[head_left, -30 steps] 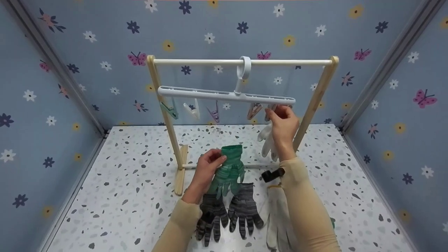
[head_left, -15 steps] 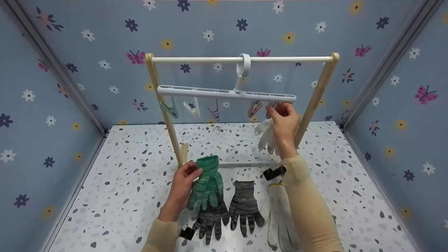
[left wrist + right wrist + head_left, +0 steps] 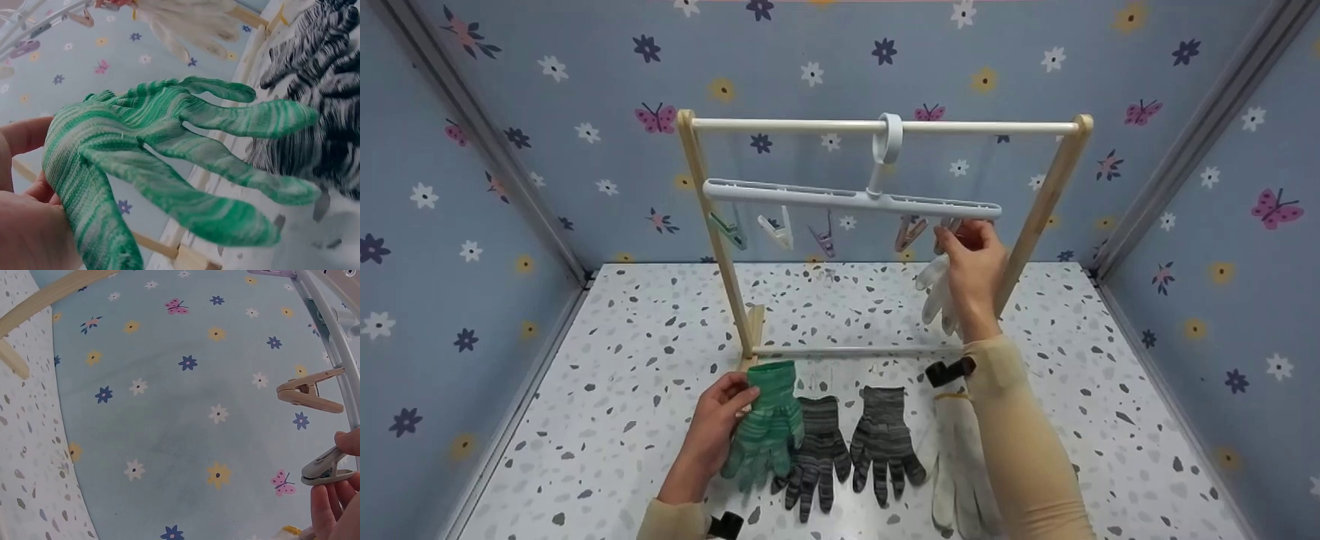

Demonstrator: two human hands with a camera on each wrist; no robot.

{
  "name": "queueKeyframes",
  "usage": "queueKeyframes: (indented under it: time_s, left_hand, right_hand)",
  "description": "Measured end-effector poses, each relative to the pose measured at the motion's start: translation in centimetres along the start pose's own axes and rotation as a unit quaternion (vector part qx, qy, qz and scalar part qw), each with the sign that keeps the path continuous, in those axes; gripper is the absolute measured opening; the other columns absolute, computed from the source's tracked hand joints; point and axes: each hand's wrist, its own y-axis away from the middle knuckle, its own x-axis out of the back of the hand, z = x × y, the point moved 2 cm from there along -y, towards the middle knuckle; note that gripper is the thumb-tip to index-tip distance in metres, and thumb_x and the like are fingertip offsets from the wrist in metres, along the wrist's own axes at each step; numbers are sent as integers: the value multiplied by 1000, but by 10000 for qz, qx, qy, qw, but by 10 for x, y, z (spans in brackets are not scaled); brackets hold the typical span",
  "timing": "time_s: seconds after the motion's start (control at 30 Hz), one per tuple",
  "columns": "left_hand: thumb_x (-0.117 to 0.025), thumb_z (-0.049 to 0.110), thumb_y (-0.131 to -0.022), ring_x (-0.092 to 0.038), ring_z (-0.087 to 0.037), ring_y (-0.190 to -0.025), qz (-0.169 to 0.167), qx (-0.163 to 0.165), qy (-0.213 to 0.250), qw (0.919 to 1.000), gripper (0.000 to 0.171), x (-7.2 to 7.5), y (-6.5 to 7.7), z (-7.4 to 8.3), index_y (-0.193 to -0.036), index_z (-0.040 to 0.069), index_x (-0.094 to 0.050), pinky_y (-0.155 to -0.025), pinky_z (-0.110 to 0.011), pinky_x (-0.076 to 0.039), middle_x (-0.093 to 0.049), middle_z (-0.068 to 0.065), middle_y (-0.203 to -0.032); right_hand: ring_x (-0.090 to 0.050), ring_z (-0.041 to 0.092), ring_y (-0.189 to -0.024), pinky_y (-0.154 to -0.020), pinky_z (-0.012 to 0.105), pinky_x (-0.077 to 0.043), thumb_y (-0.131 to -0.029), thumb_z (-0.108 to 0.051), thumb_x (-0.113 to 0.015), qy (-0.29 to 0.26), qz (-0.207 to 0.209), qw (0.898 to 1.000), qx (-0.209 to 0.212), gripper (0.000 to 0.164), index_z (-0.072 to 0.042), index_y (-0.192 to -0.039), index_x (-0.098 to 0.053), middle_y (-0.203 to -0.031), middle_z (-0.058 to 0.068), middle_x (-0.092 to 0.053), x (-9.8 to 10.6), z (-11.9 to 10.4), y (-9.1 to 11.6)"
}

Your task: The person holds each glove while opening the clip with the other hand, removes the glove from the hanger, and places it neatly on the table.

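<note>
My left hand (image 3: 712, 424) pinches a green striped knit glove (image 3: 769, 409) by its cuff, its fingers hanging over the table. In the left wrist view the same glove (image 3: 152, 140) spreads across the picture. My right hand (image 3: 976, 274) is raised to the right end of a pale hanger (image 3: 802, 197), pinching a grey clip (image 3: 323, 469) between thumb and fingers. A white glove (image 3: 936, 292) dangles under that hand, partly covered by it. Its yellow cuff edge (image 3: 291, 530) barely shows in the right wrist view; what holds it up is hidden.
Two dark striped gloves (image 3: 885, 442) lie on the speckled table (image 3: 607, 420), with a white glove (image 3: 956, 465) beside them, partly under my right forearm. Green, white, purple and tan clips (image 3: 911, 234) hang from the hanger, hooked on a wooden rack's rail (image 3: 787, 125).
My left hand has carried the green glove left and toward me, uncovering more of the left dark glove. My right hand stays at the grey clip.
</note>
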Motion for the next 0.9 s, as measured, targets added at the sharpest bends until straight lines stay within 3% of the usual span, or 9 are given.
queueKeyframes:
  time_s: [0.33, 0.47, 0.73, 0.9]
  left_hand:
    - [-64, 9, -96, -57, -21, -97, 106, 628, -130, 9979, 18, 31, -8, -20, -110, 0, -57, -79, -35, -47, -59, -7, -102]
    - [-64, 11, -96, -58, -21, -99, 291, 781, -592, 9948, 21, 38, -11, -29, -112, 1, -56, -82, -34, -46, -61, -7, -105]
    - [-65, 7, -95, -55, -21, -89, 327, 531, -1440, 9876, 18, 37, -10, -41, -109, -1, -57, -78, -33, -44, -61, -9, -96]
    - [-66, 10, -95, -56, -20, -87, 369, 391, -2235, 9732, 16, 38, -10, -46, -107, 0, -62, -77, -34, -44, -63, -9, -96]
  right_hand:
    - [-60, 21, -90, -78, 29, -52, -89, -20, -78, 74, 43, 10000, 37, 31, -3, -112, -66, -101, 9, -64, 1, -1, 1]
    - [-60, 21, -90, -77, 28, -52, -88, -18, -79, 9, 62, 10000, -72, 34, 0, -113, -65, -100, 10, -64, 1, -1, 0]
    - [-60, 22, -89, -76, 29, -52, -87, -15, -79, -60, 95, 9999, -38, 34, 2, -112, -64, -99, 10, -64, 0, -2, 0]
    - [-60, 22, -88, -74, 28, -52, -88, -16, -79, -60, 100, 9999, 21, 37, 4, -115, -63, -99, 10, -64, 1, -1, 0]
